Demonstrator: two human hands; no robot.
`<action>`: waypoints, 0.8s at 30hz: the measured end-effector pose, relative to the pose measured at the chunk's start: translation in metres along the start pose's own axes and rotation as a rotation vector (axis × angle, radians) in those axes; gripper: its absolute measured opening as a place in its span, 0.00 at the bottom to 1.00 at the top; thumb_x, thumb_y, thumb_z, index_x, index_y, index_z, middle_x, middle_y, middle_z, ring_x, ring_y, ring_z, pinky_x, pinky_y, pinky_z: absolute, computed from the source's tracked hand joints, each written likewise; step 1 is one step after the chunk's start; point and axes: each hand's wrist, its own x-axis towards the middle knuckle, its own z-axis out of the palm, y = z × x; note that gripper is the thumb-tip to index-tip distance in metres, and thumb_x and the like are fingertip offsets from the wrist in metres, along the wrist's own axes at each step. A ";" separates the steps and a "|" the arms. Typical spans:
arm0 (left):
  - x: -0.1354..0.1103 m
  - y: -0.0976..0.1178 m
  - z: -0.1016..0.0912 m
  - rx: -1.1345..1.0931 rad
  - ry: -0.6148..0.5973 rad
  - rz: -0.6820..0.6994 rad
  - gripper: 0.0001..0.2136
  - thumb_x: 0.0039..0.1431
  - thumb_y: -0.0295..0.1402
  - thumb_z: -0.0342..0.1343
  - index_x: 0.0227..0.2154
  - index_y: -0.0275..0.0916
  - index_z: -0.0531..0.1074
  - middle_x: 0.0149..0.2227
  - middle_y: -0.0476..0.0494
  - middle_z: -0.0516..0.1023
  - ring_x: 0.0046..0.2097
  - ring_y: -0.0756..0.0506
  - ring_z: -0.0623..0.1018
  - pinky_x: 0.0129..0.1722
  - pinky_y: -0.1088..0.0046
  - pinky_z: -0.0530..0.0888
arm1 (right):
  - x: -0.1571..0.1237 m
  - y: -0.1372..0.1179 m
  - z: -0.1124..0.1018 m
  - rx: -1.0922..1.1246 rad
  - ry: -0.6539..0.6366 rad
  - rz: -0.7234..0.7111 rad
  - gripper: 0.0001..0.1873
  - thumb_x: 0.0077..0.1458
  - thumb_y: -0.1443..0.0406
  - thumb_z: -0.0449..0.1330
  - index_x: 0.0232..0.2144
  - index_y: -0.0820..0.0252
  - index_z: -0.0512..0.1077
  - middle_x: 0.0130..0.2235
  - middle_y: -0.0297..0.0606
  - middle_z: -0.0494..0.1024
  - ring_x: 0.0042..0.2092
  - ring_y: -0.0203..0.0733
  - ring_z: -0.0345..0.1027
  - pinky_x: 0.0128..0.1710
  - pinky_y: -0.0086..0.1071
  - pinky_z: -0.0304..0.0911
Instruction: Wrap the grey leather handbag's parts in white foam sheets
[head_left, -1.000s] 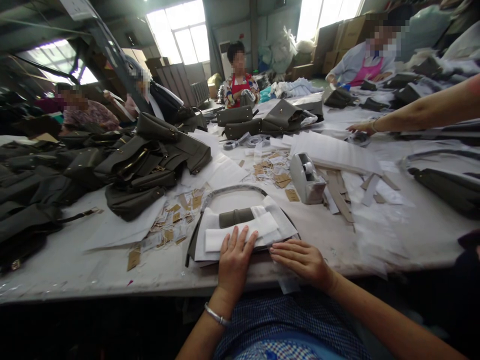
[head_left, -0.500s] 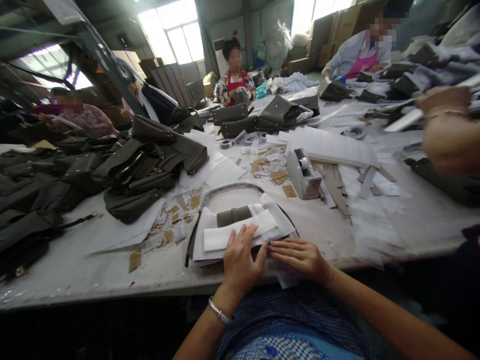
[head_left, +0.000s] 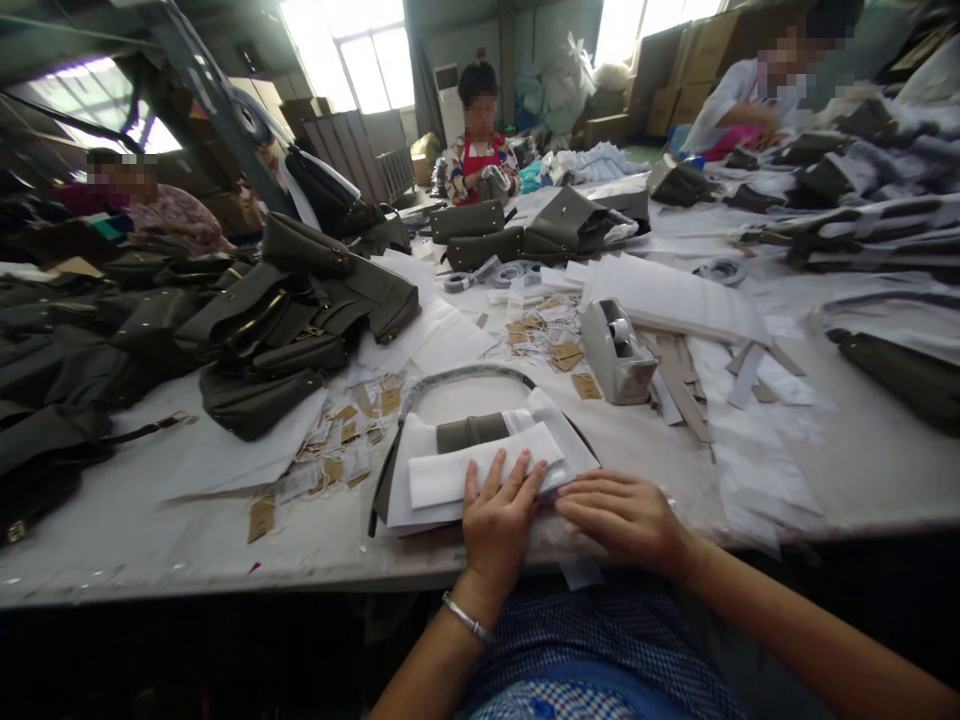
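Note:
A dark olive handbag (head_left: 381,490) lies on the table in front of me, its wrapped handle (head_left: 465,374) arching away from me. White foam sheeting covers much of it, with a folded white foam strip (head_left: 442,480) across the top and a dark rolled piece (head_left: 471,432) showing behind the strip. My left hand (head_left: 501,515) rests flat on the strip's near right part, fingers spread. At the bag's near right edge is my right hand (head_left: 626,515), its fingers stretched out side by side and touching the edge. The right thumb is mostly hidden.
A grey tape dispenser (head_left: 619,355) stands beyond the bag. Brown paper tags (head_left: 341,440) lie left of it. Dark bags (head_left: 292,310) are heaped at left; white foam sheets (head_left: 679,300) are stacked behind the dispenser. Another bag (head_left: 904,375) lies at right. Co-workers sit across the table.
My left hand has shifted right along the foam strip and spread its fingers. My right hand has moved slightly right. Another person's arm at the far right has left the view.

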 end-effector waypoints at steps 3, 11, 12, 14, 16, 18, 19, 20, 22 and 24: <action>-0.001 0.001 0.003 0.014 0.041 0.002 0.19 0.65 0.41 0.55 0.59 0.57 0.67 0.58 0.54 0.74 0.63 0.41 0.70 0.69 0.49 0.53 | 0.038 0.029 0.008 -0.025 -0.039 0.096 0.11 0.64 0.69 0.58 0.48 0.59 0.76 0.45 0.40 0.82 0.46 0.41 0.77 0.53 0.37 0.70; -0.005 0.000 0.011 0.005 0.085 0.026 0.18 0.67 0.40 0.53 0.58 0.57 0.68 0.58 0.58 0.74 0.63 0.45 0.70 0.72 0.52 0.39 | 0.089 0.089 0.060 -0.211 -0.728 0.286 0.19 0.68 0.63 0.55 0.58 0.64 0.70 0.56 0.49 0.75 0.60 0.50 0.67 0.62 0.47 0.57; -0.006 -0.001 0.011 0.003 0.082 0.033 0.17 0.67 0.40 0.53 0.58 0.57 0.68 0.58 0.59 0.74 0.63 0.45 0.70 0.72 0.53 0.39 | 0.088 0.089 0.061 -0.228 -0.759 0.290 0.18 0.68 0.63 0.54 0.57 0.63 0.71 0.54 0.49 0.76 0.58 0.50 0.68 0.62 0.47 0.57; -0.006 -0.001 0.011 -0.003 0.080 0.046 0.17 0.67 0.39 0.52 0.58 0.56 0.69 0.58 0.58 0.74 0.63 0.45 0.70 0.72 0.53 0.38 | 0.087 0.086 0.062 -0.264 -0.775 0.305 0.16 0.67 0.63 0.55 0.53 0.63 0.73 0.50 0.50 0.79 0.56 0.50 0.71 0.61 0.47 0.57; -0.005 -0.002 0.011 -0.004 0.088 0.053 0.16 0.68 0.39 0.52 0.57 0.56 0.70 0.58 0.57 0.74 0.62 0.44 0.70 0.72 0.52 0.38 | 0.088 0.084 0.064 -0.283 -0.775 0.314 0.12 0.66 0.64 0.58 0.46 0.64 0.77 0.45 0.50 0.81 0.52 0.52 0.73 0.59 0.48 0.59; -0.005 -0.002 0.010 0.003 0.093 0.055 0.16 0.68 0.39 0.51 0.57 0.56 0.70 0.58 0.57 0.74 0.62 0.44 0.71 0.72 0.52 0.38 | 0.091 0.083 0.067 -0.292 -0.775 0.309 0.09 0.63 0.65 0.60 0.38 0.64 0.79 0.39 0.50 0.82 0.47 0.53 0.76 0.56 0.48 0.60; -0.006 -0.002 0.009 0.006 0.088 0.056 0.16 0.68 0.39 0.51 0.57 0.56 0.69 0.58 0.57 0.74 0.62 0.44 0.70 0.72 0.51 0.39 | 0.093 0.084 0.069 -0.296 -0.769 0.306 0.08 0.63 0.66 0.61 0.35 0.65 0.79 0.37 0.50 0.82 0.45 0.52 0.76 0.55 0.47 0.61; -0.006 -0.003 0.009 0.009 0.074 0.059 0.17 0.68 0.39 0.51 0.58 0.56 0.69 0.58 0.57 0.74 0.63 0.45 0.70 0.72 0.50 0.41 | 0.095 0.085 0.070 -0.296 -0.761 0.300 0.08 0.62 0.67 0.61 0.32 0.65 0.79 0.35 0.49 0.82 0.43 0.52 0.77 0.55 0.47 0.62; -0.007 -0.003 0.008 0.017 0.039 0.063 0.17 0.68 0.38 0.51 0.59 0.57 0.67 0.58 0.57 0.73 0.64 0.45 0.69 0.71 0.47 0.46 | 0.096 0.088 0.069 -0.284 -0.739 0.281 0.09 0.63 0.68 0.60 0.32 0.64 0.79 0.35 0.48 0.82 0.44 0.50 0.76 0.54 0.45 0.63; -0.007 -0.003 0.007 0.019 0.015 0.068 0.18 0.68 0.38 0.51 0.60 0.57 0.66 0.59 0.56 0.73 0.64 0.44 0.68 0.70 0.45 0.51 | 0.090 0.088 0.060 -0.259 -0.720 0.261 0.08 0.64 0.67 0.59 0.37 0.61 0.79 0.41 0.46 0.82 0.49 0.48 0.75 0.57 0.44 0.62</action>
